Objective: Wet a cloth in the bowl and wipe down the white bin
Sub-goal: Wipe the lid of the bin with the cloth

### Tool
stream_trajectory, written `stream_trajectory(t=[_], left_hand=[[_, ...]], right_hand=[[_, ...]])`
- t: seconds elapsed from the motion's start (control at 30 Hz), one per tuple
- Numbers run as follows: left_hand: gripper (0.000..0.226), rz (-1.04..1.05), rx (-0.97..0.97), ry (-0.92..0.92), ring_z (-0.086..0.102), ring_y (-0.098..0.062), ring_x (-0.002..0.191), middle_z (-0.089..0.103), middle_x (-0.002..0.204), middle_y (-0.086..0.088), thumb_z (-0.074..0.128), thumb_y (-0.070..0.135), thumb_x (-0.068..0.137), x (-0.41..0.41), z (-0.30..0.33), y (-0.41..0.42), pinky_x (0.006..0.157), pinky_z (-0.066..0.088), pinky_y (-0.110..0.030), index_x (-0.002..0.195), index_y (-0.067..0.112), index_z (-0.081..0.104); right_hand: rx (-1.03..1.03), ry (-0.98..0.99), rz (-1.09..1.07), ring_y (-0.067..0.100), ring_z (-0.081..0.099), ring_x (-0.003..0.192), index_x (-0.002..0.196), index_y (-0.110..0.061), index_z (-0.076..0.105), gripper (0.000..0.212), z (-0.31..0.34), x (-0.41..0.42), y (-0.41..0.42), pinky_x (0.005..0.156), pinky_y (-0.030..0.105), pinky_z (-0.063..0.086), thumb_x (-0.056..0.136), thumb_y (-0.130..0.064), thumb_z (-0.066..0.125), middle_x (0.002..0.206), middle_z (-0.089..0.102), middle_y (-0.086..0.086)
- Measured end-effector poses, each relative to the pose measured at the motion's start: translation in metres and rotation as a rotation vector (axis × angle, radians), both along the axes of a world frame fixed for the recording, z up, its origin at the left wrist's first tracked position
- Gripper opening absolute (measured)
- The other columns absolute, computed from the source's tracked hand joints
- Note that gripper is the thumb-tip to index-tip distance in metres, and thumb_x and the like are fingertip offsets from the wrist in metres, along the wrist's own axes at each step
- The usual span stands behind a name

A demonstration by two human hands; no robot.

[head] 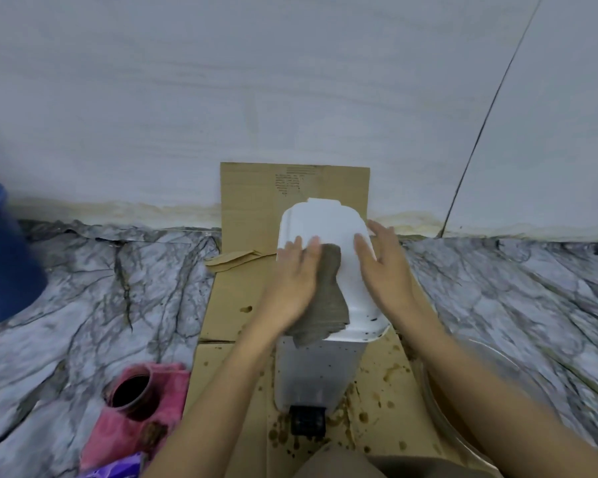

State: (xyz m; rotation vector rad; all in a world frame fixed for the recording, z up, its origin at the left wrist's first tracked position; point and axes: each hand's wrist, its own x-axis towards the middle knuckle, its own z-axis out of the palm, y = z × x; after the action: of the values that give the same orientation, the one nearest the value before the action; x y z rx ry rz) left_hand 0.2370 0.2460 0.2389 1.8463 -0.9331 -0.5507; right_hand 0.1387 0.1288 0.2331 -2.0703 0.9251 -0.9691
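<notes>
Flat left hand [292, 281] presses cloth [325, 298]; cardboard [242, 201] underneath.

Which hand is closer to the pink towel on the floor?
Left. The left hand presses the cloth on the bin lid, above the pink towel; the right hand is farther right.

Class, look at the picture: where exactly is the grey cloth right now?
The cloth lies mid-frame on the left part of the white bin's lid, pressed flat under the left hand, its near end hanging over the lid's front edge.
</notes>
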Motion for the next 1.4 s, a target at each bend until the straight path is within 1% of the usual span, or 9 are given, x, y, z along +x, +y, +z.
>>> stream_trajectory(t=[0.1, 0.2, 0.43, 0.73, 0.9, 1.0, 1.1, 1.2, 1.4], left_hand=[[0.064, 0.008, -0.176, 0.432, 0.038, -0.007, 0.133, 0.035, 0.151, 0.004, 0.011, 0.06, 0.096, 0.02, -0.009, 0.011, 0.104, 0.03, -0.019, 0.147, 0.027, 0.031], [0.059, -0.055, -0.196, 0.442, 0.026, 0.007, 0.135, 0.027, 0.154, 0.013, 0.005, 0.054, 0.097, 0.016, -0.015, 0.015, 0.106, 0.022, -0.013, 0.148, 0.03, 0.023], [0.059, -0.085, -0.135, 0.351, 0.008, 0.008, 0.133, 0.003, 0.153, 0.024, -0.001, 0.056, 0.095, 0.008, -0.023, 0.014, 0.108, 0.008, -0.018, 0.15, 0.034, -0.001], [0.041, -0.173, -0.275, 0.444, 0.057, 0.026, 0.083, 0.065, 0.084, 0.039, 0.007, 0.05, 0.099, 0.016, -0.027, 0.015, 0.066, 0.044, 0.002, 0.101, 0.044, 0.047], [0.04, -0.177, -0.183, 0.324, 0.044, 0.034, 0.091, 0.043, 0.104, 0.049, 0.01, 0.058, 0.096, 0.017, -0.032, 0.011, 0.078, 0.034, 0.006, 0.118, 0.052, 0.043], [0.074, -0.138, -0.091, 0.2, 0.021, 0.014, 0.133, 0.026, 0.141, 0.038, 0.007, 0.08, 0.08, 0.02, -0.037, 0.013, 0.11, 0.014, -0.013, 0.144, 0.045, 0.024], [0.084, -0.104, -0.057, 0.106, 0.003, 0.002, 0.144, 0.004, 0.157, 0.024, 0.004, 0.084, 0.077, 0.021, -0.045, 0.008, 0.12, 0.004, -0.035, 0.149, 0.042, 0.008], [0.076, -0.09, -0.047, 0.043, 0.002, 0.001, 0.144, 0.004, 0.157, 0.022, 0.006, 0.077, 0.084, 0.02, -0.047, 0.003, 0.121, 0.005, -0.038, 0.15, 0.04, 0.012], [0.061, -0.064, -0.051, -0.005, 0.004, -0.003, 0.146, 0.007, 0.159, 0.016, 0.014, 0.06, 0.095, 0.031, -0.056, 0.007, 0.12, 0.006, -0.034, 0.15, 0.033, 0.021]], right_hand=[[-0.267, 0.385, 0.432, 0.004, 0.0, 0.143, 0.151, -0.02, 0.016, 0.085, -0.001, 0.004, 0.023, 0.115, 0.025, 0.002, 0.085, -0.065, 0.044, 0.155, 0.014, -0.011], [-0.3, 0.631, 0.592, 0.014, -0.009, 0.147, 0.152, -0.017, 0.006, 0.089, -0.006, 0.016, 0.033, 0.119, 0.032, -0.004, 0.087, -0.061, 0.046, 0.161, -0.001, 0.001], [-0.142, 0.578, 0.591, 0.003, -0.002, 0.145, 0.15, -0.031, 0.019, 0.091, -0.008, -0.05, -0.004, 0.121, 0.039, 0.007, 0.075, -0.065, 0.057, 0.158, 0.007, -0.012], [-0.306, 0.476, 0.289, 0.007, 0.027, 0.136, 0.129, -0.03, 0.042, 0.067, -0.019, 0.027, 0.06, 0.116, 0.047, -0.001, 0.071, -0.057, 0.062, 0.137, 0.042, -0.015], [-0.222, 0.512, 0.343, 0.006, 0.01, 0.145, 0.139, -0.036, 0.035, 0.074, -0.02, -0.004, 0.037, 0.117, 0.05, -0.002, 0.074, -0.056, 0.063, 0.154, 0.025, -0.014], [-0.12, 0.455, 0.361, 0.008, 0.015, 0.144, 0.136, -0.04, 0.039, 0.069, -0.018, -0.046, 0.011, 0.116, 0.046, 0.016, 0.075, -0.042, 0.071, 0.154, 0.026, -0.014], [0.137, 0.191, 0.347, 0.014, 0.041, 0.131, 0.128, -0.042, 0.044, 0.061, -0.022, -0.074, -0.002, 0.092, 0.014, 0.04, 0.08, -0.017, 0.071, 0.143, 0.038, -0.013], [0.154, 0.032, 0.259, 0.009, 0.042, 0.128, 0.129, -0.036, 0.048, 0.055, -0.036, -0.069, 0.005, 0.088, -0.002, 0.034, 0.085, -0.007, 0.063, 0.141, 0.043, -0.01], [-0.323, 0.33, 0.255, 0.019, 0.01, 0.146, 0.145, -0.019, 0.034, 0.078, -0.039, -0.035, 0.028, 0.12, 0.039, 0.005, 0.081, -0.048, 0.066, 0.155, 0.026, -0.002]])
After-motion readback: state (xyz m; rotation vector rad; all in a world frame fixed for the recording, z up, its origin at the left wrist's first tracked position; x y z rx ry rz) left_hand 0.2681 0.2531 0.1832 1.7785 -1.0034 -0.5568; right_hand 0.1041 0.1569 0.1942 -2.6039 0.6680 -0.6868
